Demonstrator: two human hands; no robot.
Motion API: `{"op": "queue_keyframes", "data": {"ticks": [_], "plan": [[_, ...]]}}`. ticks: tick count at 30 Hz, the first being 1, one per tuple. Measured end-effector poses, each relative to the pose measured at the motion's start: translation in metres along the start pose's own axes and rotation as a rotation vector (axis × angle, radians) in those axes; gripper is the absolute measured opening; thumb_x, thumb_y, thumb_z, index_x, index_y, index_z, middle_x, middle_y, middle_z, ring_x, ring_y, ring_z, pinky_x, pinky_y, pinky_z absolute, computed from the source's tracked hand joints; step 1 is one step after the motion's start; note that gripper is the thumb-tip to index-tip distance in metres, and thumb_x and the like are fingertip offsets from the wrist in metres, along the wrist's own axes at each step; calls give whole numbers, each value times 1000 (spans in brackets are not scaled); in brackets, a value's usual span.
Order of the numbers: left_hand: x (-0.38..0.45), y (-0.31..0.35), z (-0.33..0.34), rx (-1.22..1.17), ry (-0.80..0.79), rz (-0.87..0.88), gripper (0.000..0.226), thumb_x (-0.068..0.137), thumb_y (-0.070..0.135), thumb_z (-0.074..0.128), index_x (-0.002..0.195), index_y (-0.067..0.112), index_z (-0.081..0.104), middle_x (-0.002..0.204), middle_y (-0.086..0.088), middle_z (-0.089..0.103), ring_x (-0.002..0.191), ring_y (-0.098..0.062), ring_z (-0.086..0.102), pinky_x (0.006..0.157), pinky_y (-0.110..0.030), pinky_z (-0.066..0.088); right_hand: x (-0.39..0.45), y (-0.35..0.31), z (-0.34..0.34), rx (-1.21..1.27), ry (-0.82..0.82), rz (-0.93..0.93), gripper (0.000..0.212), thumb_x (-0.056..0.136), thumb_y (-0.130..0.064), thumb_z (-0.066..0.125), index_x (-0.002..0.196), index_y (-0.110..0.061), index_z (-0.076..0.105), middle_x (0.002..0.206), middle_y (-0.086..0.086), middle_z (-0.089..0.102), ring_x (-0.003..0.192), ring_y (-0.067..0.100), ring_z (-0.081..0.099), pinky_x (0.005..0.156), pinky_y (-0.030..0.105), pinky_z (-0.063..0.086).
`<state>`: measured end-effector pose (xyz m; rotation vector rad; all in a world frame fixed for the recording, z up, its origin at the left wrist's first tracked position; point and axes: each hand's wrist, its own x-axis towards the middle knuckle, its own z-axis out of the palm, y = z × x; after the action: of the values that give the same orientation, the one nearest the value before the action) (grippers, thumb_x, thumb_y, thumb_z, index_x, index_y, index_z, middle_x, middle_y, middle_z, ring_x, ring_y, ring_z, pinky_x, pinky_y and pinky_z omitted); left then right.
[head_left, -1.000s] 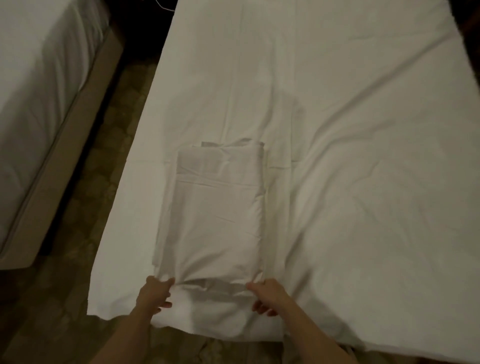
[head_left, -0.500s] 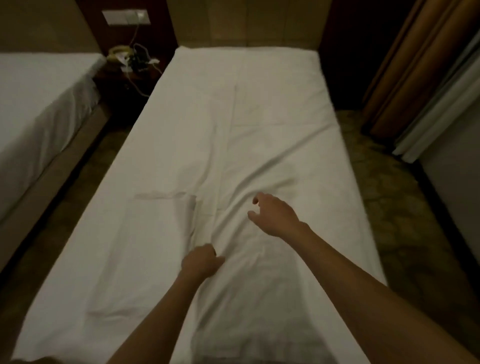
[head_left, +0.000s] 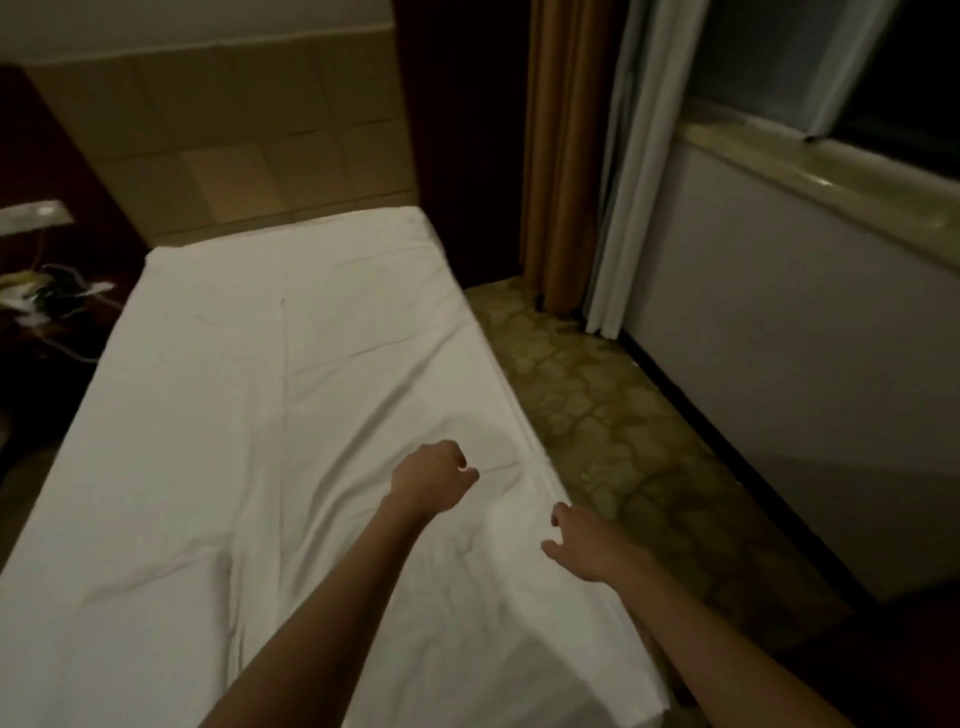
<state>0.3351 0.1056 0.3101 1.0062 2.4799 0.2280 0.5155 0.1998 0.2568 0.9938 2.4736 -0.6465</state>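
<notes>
I'm spreading the white cotton bed sheet flat over the single bed. As I judge it, the step in hand is squaring up the sheet's right edge.

My left hand is down on the sheet, fingers curled under into a fist. Creases run toward it, but I cannot tell whether any cloth is pinched inside.

My right hand hovers at about four o'clock from the left one, over the edge where the sheet drops toward the yellowish patterned floor. Its fingers are spread and loosely bent, holding nothing.

The sheet runs from the tan padded headboard at twelve o'clock down to me at six, with wrinkles fanning around my hands.

Next I'd need to lower the right hand onto that edge and take hold of the hem. Then I'd draw it toward three o'clock while the left hand pins the middle against sliding.
</notes>
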Motion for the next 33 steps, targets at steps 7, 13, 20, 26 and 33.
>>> {"op": "queue_keyframes", "data": {"ticks": [7,13,20,26,33], "plan": [[11,48,30,61,-69,69,34,90,38,52,118,20,60,117,-5,64,107,-22,60,87,-31,47,15,22,-66,108,102,-12,51,99,-38,45,139,-7,37,139,12,45,122,25,48,100,33,42],[46,64,59,57,-148,-67,35,91,38,52,119,20,59,120,-4,62,108,-21,60,85,-29,46,76,11,-161,63,244,-226,39,98,-37,46,125,-9,46,124,10,51,106,23,51,82,32,43],[85,95,26,-109,-11,-386,36,91,37,52,123,20,57,128,-7,58,117,-26,55,92,-30,44,164,-2,-215,-237,223,-492,46,97,-42,42,132,-14,41,132,9,49,119,28,48,95,41,44],[92,98,-54,-109,228,-527,39,92,38,52,126,19,56,129,-8,58,118,-28,54,92,-34,43,192,9,-180,-408,30,-588,47,96,-46,41,131,-15,41,132,7,50,117,26,51,94,38,44],[89,88,-86,-22,369,-501,36,93,37,50,124,19,56,121,-2,62,107,-23,59,82,-32,44,199,15,-137,-416,-43,-565,44,97,-45,40,129,-15,42,130,7,50,116,25,51,95,39,45]]}}
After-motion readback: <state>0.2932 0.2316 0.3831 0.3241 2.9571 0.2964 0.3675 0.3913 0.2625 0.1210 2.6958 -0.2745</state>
